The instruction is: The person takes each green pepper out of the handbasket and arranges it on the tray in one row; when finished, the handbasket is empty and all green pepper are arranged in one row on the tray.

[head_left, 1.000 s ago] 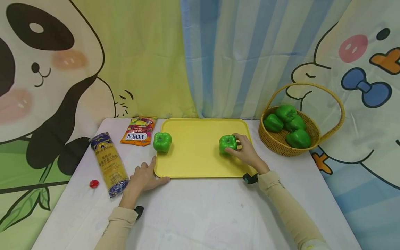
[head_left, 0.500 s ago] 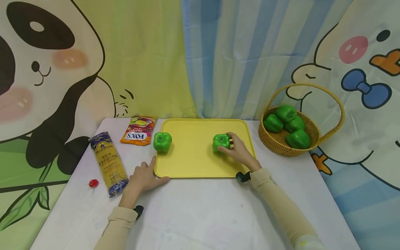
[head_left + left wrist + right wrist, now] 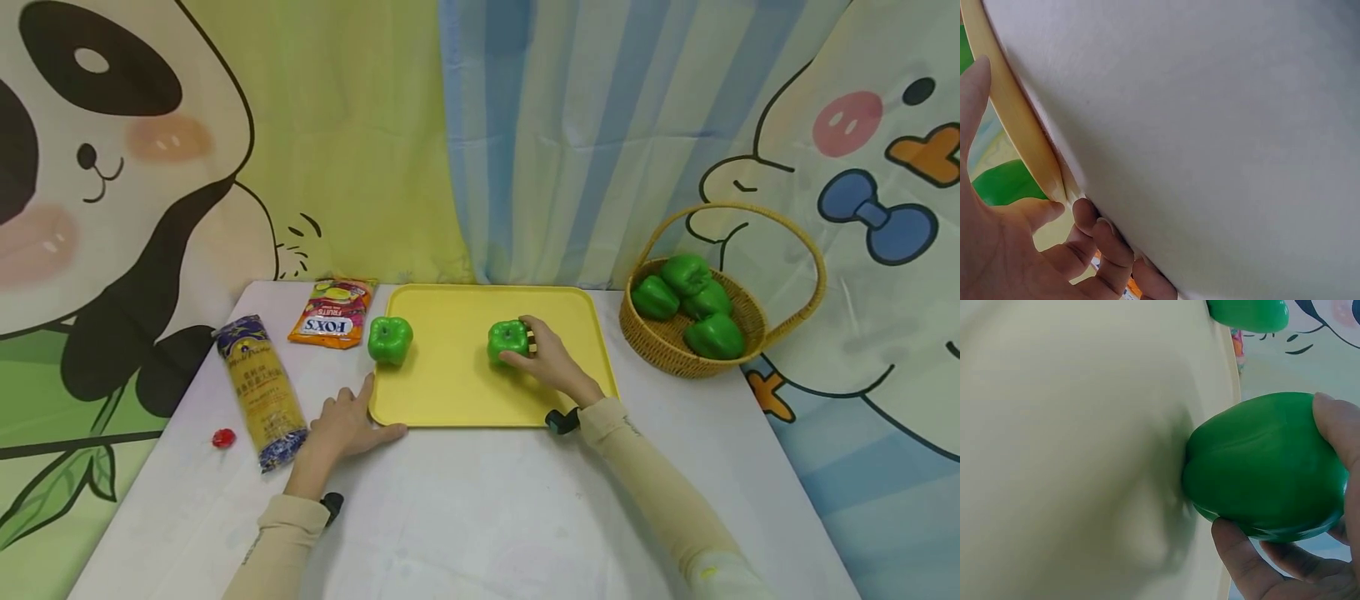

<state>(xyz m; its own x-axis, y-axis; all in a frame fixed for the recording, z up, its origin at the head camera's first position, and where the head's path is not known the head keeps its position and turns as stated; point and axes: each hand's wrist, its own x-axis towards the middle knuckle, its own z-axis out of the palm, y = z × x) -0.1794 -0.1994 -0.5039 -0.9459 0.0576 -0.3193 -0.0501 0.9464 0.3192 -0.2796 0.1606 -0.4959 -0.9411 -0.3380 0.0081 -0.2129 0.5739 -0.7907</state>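
My right hand [image 3: 552, 357] grips a green bell pepper [image 3: 507, 341] from its right side, over the middle of the yellow tray [image 3: 450, 400]. In the right wrist view, thumb and fingers hold the pepper [image 3: 1266, 465] from opposite sides, its end at or just above the tray surface; I cannot tell which. Another green bell pepper [image 3: 390, 340] sits at the tray's left edge. My left hand [image 3: 347, 425] rests at the tray's front left corner, its fingers spread. The left wrist view shows thumb and index finger touching the tray rim [image 3: 1019, 119].
A wicker basket [image 3: 660, 354] with several green peppers stands at the right. Left of the tray lie a FOX'S candy bag [image 3: 332, 315], a long pasta packet [image 3: 262, 392] and a small red-wrapped lollipop [image 3: 223, 438]. A printed curtain [image 3: 360, 167] hangs behind the table.
My right hand has moved left across the tray with the bell pepper, from its right side toward the middle. The left hand has stayed at the corner.
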